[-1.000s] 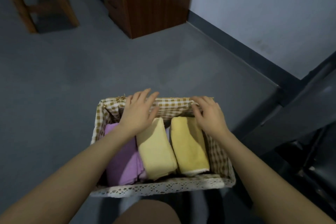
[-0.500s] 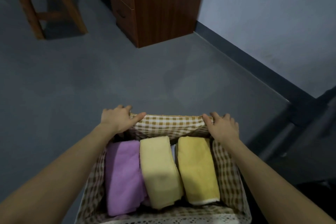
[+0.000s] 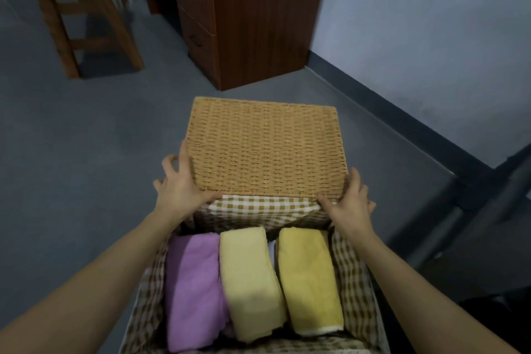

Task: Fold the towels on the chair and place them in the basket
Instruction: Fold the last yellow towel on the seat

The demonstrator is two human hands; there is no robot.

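L hand (image 3: 179, 195) & R hand (image 3: 349, 202) grip wicker lid (image 3: 265, 149) corners mid-frame; lower evenly over basket (image 3: 355, 276) w/o snagging towels (image 3: 250, 282).

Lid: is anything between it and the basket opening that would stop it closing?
Nothing visible. The lid, held by the left hand and right hand, is raised over the basket; three folded towels lie below the rim.

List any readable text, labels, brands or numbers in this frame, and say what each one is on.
None: no words, labels, brands or numbers can be read anywhere in this frame.
Woven lid, held by the left hand and right hand: plain weave.
Basket lining: checked pattern only.
Purple towel, pale yellow towel, yellow towel: no tag legible.
Wooden cabinet: drawer handles only.
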